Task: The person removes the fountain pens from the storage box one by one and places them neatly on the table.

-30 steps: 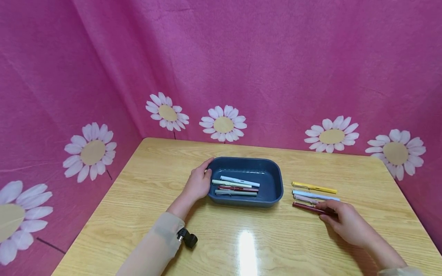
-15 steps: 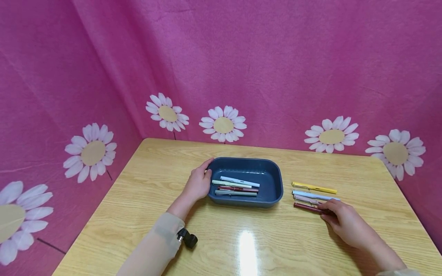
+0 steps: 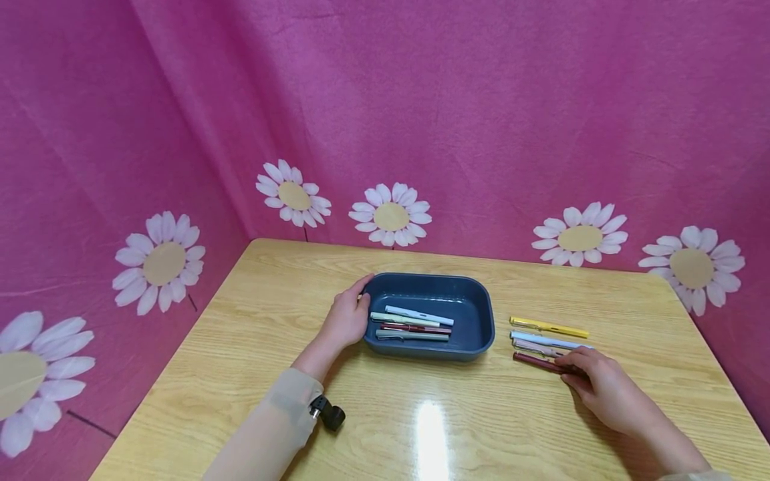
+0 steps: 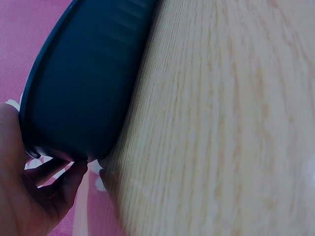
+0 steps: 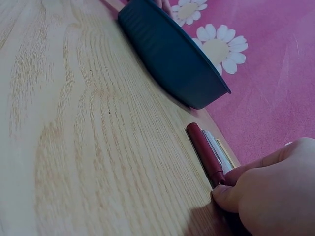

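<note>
Red pen [image 5: 204,150] pinched in right grip [image 3: 601,387], fingers nearly closed; loose pens [image 3: 549,327] just beyond. Tray [image 3: 433,292], left of right grip: assorted pens [image 3: 415,336] inside, left grip [image 3: 344,321] partly closed on its end.

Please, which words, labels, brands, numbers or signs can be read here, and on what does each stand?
No text can be read in any view.
Slim yellow pen on the light wood-grain table: dark mark, too small to read.
Slim pale blue pen in the dark blue rectangular tray: dark mark, too small to read.
Dark red pen in the right hand: no lettering visible.
</note>
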Available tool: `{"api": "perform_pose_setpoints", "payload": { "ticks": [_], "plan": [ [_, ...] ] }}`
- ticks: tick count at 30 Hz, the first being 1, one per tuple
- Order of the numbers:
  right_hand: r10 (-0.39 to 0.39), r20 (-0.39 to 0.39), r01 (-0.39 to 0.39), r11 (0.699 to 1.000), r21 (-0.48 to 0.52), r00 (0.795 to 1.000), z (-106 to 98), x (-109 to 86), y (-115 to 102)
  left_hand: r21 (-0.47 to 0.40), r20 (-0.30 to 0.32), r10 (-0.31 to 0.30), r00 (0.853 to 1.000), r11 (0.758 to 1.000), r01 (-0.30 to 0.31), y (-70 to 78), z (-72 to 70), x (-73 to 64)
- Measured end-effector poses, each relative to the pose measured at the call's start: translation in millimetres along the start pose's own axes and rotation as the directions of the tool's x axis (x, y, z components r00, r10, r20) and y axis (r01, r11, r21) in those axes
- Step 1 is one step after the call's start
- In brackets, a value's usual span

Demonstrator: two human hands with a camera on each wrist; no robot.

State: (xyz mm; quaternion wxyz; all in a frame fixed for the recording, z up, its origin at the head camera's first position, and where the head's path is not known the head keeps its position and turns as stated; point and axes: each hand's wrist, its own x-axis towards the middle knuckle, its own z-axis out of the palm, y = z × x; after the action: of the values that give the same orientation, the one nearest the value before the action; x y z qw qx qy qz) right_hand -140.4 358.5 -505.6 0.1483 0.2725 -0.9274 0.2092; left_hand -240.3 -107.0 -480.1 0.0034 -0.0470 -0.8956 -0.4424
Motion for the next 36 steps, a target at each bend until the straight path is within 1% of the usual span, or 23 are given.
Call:
{"api": "perform_pose_setpoints", "payload": {
  "ticks": [4, 8, 12, 16, 19, 26, 30, 36],
  "plan": [
    [-0.001, -0.01, 0.001, 1.0, -0.01, 1.0, -1, -0.7, -1, 0.0, -0.004, 0.015, 1.0, 1.0, -0.015, -0.1, 0.3, 0.5],
    [0.004, -0.012, -0.004, 1.0, -0.008, 1.0, -3, -0.5, -1, 0.002, -0.001, 0.006, 1.0, 1.0, -0.006, 0.2, 0.3, 0.3],
    [-0.011, -0.017, 0.011, 1.0, 0.003, 1.0, -6, 2.2, -4, 0.006, 0.001, 0.006, 1.0, 1.0, -0.006, 0.4, -0.2, 0.2],
    [-0.005, 0.003, 0.005, 1.0, 0.024, 1.0, -11, 7.5, -10, 0.01, 0.002, 0.006, 1.0, 1.0, -0.006, 0.3, -0.7, 0.6],
    [-0.006, -0.001, 0.006, 0.999, 0.043, 1.0, -16, 13.4, -16, 0.015, 0.002, 0.003, 1.0, 1.0, -0.003, 0.1, -0.6, 0.7],
    [-0.048, -0.062, 0.053, 0.995, 0.079, 0.997, -23, 31.9, -32, 0.017, -0.003, 0.02, 1.0, 1.0, -0.02, -0.2, -1.0, 0.4],
    [-0.066, -0.087, 0.076, 0.991, 0.11, 0.994, -25, 44.7, -41, 0.009, 0.005, 0.008, 1.0, 1.0, -0.008, 0.3, -1.4, 0.2],
    [-0.056, -0.091, 0.068, 0.989, 0.134, 0.994, -31, 61.9, -54, 0.001, 0.007, 0.008, 1.0, 1.0, -0.008, 0.7, -1.0, 0.2]
  ]
}}
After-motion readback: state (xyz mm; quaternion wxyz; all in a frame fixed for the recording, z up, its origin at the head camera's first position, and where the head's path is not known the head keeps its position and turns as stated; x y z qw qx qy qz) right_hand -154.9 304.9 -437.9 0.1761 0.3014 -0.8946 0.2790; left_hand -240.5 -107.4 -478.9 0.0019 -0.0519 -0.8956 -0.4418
